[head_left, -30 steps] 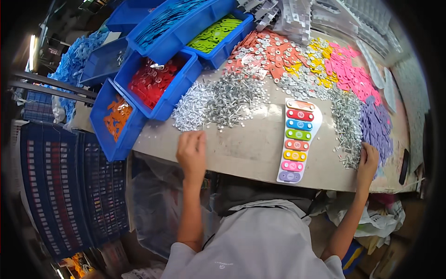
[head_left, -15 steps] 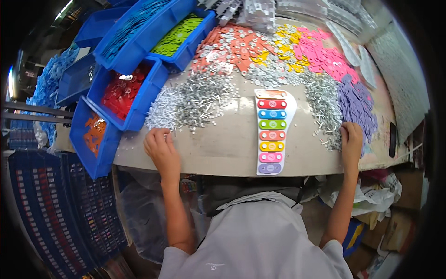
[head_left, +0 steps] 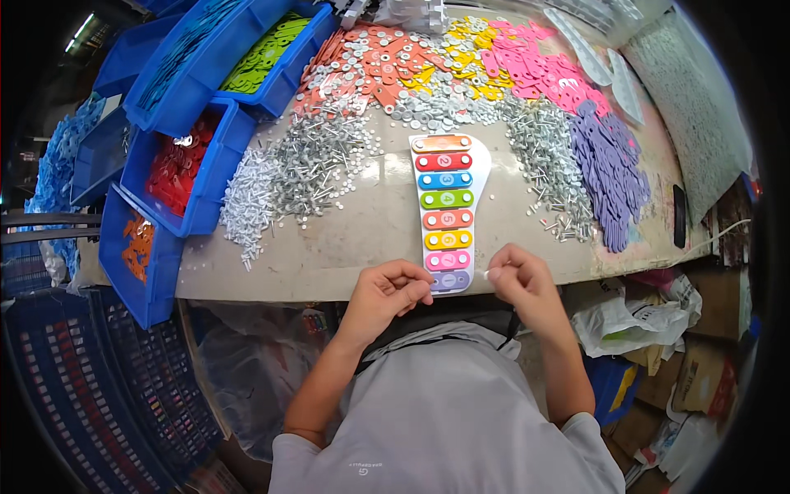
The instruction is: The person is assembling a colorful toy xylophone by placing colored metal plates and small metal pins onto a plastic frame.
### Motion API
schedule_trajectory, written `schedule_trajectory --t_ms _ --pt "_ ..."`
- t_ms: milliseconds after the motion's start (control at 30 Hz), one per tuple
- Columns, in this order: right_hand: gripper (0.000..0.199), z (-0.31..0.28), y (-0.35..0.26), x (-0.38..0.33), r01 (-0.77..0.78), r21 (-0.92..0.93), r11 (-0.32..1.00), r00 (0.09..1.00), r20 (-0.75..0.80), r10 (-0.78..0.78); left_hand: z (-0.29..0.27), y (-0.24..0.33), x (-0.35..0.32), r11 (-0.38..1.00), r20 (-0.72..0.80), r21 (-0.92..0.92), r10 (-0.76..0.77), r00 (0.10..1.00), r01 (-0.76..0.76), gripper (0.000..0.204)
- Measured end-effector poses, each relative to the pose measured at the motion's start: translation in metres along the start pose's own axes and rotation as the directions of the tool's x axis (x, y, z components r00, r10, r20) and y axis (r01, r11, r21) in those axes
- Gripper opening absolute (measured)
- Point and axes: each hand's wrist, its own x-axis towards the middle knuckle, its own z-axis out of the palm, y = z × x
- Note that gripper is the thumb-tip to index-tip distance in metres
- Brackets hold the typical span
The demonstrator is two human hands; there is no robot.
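A toy xylophone (head_left: 481, 169) lies on the table in front of me, its white board carrying several coloured bars from orange at the far end to purple at the near end. White caps show on the bars above the purple bar (head_left: 450, 281). My left hand (head_left: 385, 298) is closed in a pinch at the left end of that purple bar; whatever lies between its fingertips is hidden. Just right of the board, my right hand (head_left: 524, 284) pinches a small white piece (head_left: 488, 273), too small to make out fully.
Heaps of metal pins (head_left: 317, 156), white pins (head_left: 247, 193) and more pins (head_left: 547, 160) flank the board. White caps (head_left: 444, 109), pink bars (head_left: 543, 70) and purple bars (head_left: 609, 177) lie beyond. Blue bins (head_left: 202, 193) stand left; a black object (head_left: 679, 216) lies right.
Both hands have moved inward from the pin heaps at left and right to the near end of the xylophone. The whole view has shifted slightly.
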Motion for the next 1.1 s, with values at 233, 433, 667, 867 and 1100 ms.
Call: schedule_trajectory --t_ms 233,433,667,867,1100 --pt "0.009 0.006 0.022 0.003 -0.062 -0.064 0.996 0.997 0.05 0.065 0.007 -0.009 0.002 1.0 0.006 -0.006 -0.02 1.0 0.02 0.012" --pt "0.009 0.007 0.022 0.004 -0.015 -0.231 0.973 0.999 0.044 0.025 0.01 -0.012 0.006 1.0 -0.02 0.024 0.021 1.0 -0.02 0.025" --pt "0.026 0.01 0.03 0.017 -0.137 -0.071 0.988 0.99 0.018 0.139 0.015 0.008 0.012 0.857 -0.05 0.509 -0.062 0.997 0.079 0.073" --pt "0.023 0.002 0.044 0.018 -0.079 -0.207 0.975 0.993 0.064 0.095 0.018 -0.01 0.022 0.946 0.074 0.313 0.068 0.995 -0.088 0.069" --pt "0.027 0.006 0.037 0.026 -0.016 -0.264 0.964 0.991 0.121 0.05 0.015 -0.032 0.024 0.894 0.002 0.411 0.194 0.981 -0.178 0.072"
